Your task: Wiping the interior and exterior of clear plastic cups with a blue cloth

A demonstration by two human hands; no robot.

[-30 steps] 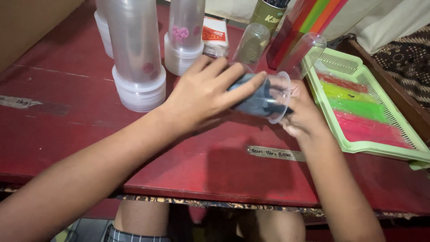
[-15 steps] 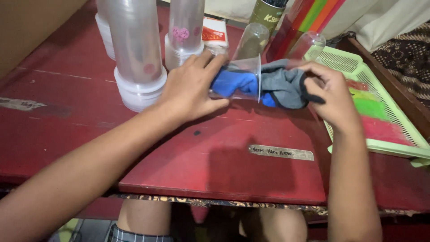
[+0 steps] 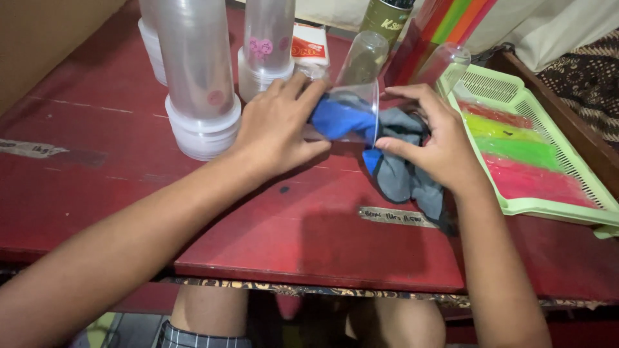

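- Gripping a clear plastic cup (image 3: 351, 113) that lay on its side, the left hand (image 3: 277, 129) had its fingers wrapped over the cup's closed end and its thumb pressed beneath.
- The cup sat near the middle of the red table (image 3: 258, 232), toward the far edge, with its open mouth turned to the right.
- A blue and grey cloth (image 3: 400, 161) filled the cup partway; its blue part showed through the cup wall, and its grey part spilled out onto the table.
- The right hand (image 3: 432, 145) pinched the cloth just outside the cup's mouth, thumb and forefinger closed on the fabric, the other fingers curled above it.
- Just behind the cup stood two more clear cups (image 3: 364, 58), upside down.
- Two tall stacks of clear cups (image 3: 196, 77) stood toward the far left corner, near the left hand.
- A light green tray (image 3: 548, 206) with bright coloured strips lay along the right edge, just beside the right hand.
- A small white and red box (image 3: 309, 45) rested at the far edge, between the stacks and the upturned cups.
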